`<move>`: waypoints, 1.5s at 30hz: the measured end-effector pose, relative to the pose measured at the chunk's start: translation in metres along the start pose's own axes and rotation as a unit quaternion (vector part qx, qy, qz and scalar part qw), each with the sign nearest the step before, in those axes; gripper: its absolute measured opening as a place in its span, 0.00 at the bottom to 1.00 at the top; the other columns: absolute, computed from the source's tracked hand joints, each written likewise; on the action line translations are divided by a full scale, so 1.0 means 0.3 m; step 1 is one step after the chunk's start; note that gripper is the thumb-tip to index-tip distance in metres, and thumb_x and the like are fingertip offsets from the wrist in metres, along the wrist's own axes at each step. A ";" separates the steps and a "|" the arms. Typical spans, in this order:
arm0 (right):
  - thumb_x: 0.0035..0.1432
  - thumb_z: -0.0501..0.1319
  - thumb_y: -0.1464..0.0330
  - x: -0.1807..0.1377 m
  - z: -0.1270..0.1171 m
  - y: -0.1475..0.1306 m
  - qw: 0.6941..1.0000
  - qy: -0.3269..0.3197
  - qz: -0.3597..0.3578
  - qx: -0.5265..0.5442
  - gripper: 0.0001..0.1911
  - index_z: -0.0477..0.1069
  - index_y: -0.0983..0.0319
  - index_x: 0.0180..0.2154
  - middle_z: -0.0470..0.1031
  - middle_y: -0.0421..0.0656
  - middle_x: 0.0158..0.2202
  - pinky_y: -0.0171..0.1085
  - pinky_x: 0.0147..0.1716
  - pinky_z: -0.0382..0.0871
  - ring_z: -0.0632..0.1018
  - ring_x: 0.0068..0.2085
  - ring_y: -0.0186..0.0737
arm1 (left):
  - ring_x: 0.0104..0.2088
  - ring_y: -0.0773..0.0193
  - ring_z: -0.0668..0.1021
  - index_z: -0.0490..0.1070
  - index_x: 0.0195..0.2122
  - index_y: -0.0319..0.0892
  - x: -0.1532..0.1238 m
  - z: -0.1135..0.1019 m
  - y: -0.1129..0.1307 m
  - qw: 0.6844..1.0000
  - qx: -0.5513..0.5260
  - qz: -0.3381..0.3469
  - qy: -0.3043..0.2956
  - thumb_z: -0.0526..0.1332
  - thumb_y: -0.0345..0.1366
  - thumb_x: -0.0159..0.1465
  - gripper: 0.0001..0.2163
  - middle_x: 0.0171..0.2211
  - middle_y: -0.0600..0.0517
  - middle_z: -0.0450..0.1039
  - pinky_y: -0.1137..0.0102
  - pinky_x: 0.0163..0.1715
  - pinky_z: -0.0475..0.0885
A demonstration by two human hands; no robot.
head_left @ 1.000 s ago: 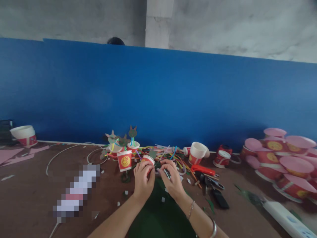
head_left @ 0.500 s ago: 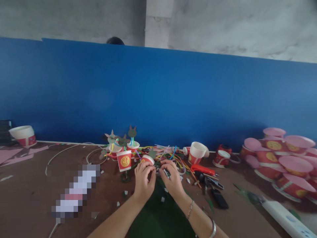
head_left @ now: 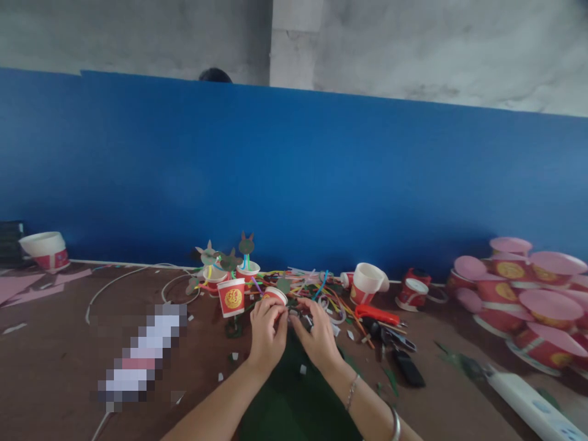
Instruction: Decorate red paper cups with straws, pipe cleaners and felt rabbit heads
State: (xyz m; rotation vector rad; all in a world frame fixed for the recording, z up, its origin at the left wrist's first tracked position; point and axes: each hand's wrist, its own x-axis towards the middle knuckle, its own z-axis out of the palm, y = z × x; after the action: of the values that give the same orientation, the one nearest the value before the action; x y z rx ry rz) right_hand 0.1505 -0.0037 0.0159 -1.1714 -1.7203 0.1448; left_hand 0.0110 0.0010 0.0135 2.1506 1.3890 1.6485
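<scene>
My left hand (head_left: 269,334) is closed on a tilted red-and-white paper cup (head_left: 276,295), its fingers covering most of the cup's body. Close by on the right, my right hand (head_left: 318,334) has bent fingers with thumb and forefinger apart, and I see nothing held in it. Just beyond the cup is a grey-green paper cutout (head_left: 283,284). Another paper cup (head_left: 231,297) with a gold emblem stands to the left. Behind it, eared paper animal heads (head_left: 247,244) on coloured straws rise from cups. Dark green material (head_left: 296,398) lies below my hands.
Coloured straws (head_left: 312,280) lie in a heap at the back. To the right are white cups (head_left: 366,283), a red-handled tool (head_left: 377,315), a black object (head_left: 408,367), and a pile of pink-topped cups (head_left: 549,305). A white power strip (head_left: 528,398) sits front right. A blue partition (head_left: 294,177) stands behind.
My right thumb and fingers have spread and drawn slightly away from my left fingertips. My left hand stays in nearly the same place at the cup.
</scene>
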 end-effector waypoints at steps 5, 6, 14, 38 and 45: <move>0.62 0.54 0.65 0.010 -0.013 0.004 0.999 -0.033 -0.007 -0.002 0.07 0.66 0.60 0.34 0.71 0.43 0.32 0.39 0.36 0.66 0.73 0.35 0.41 | 0.41 0.58 0.72 0.70 0.32 0.43 -0.001 0.001 0.003 0.999 -0.045 0.001 -0.030 0.54 0.30 0.62 0.06 0.37 0.48 0.70 0.62 0.42 0.66; 0.62 0.53 0.65 0.013 -0.016 0.004 0.999 -0.045 -0.021 -0.009 0.09 0.65 0.60 0.31 0.70 0.42 0.29 0.38 0.35 0.65 0.72 0.34 0.40 | 0.41 0.58 0.72 0.70 0.32 0.42 -0.002 0.000 0.006 0.997 -0.060 0.005 -0.040 0.54 0.30 0.62 0.06 0.37 0.48 0.70 0.62 0.43 0.66; 0.64 0.49 0.70 0.011 -0.014 -0.004 0.994 -0.077 -0.073 -0.003 0.13 0.62 0.60 0.26 0.68 0.41 0.27 0.37 0.32 0.63 0.69 0.31 0.38 | 0.42 0.57 0.70 0.67 0.31 0.43 -0.001 -0.022 0.030 0.994 -0.070 0.009 -0.089 0.53 0.28 0.59 0.05 0.38 0.48 0.70 0.59 0.43 0.64; 0.65 0.45 0.61 0.004 0.004 0.016 0.994 -0.071 0.029 0.076 0.19 0.60 0.60 0.24 0.63 0.37 0.21 0.32 0.23 0.60 0.66 0.24 0.34 | 0.43 0.58 0.71 0.67 0.32 0.43 -0.006 -0.012 0.039 0.990 -0.111 0.000 -0.091 0.52 0.31 0.63 0.06 0.40 0.47 0.70 0.61 0.44 0.66; 0.62 0.52 0.67 0.006 -0.029 -0.011 0.999 0.013 -0.045 -0.011 0.08 0.66 0.59 0.32 0.71 0.43 0.30 0.40 0.36 0.64 0.72 0.34 0.41 | 0.42 0.57 0.71 0.66 0.30 0.43 -0.004 -0.016 0.031 1.000 -0.005 -0.009 -0.018 0.53 0.30 0.62 0.05 0.37 0.49 0.70 0.61 0.43 0.64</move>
State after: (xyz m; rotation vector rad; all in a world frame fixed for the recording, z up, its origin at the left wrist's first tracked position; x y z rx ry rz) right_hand 0.1552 -0.0077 0.0232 -1.1044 -1.7515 0.0561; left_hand 0.0126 -0.0074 0.0199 2.1465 1.3836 1.5977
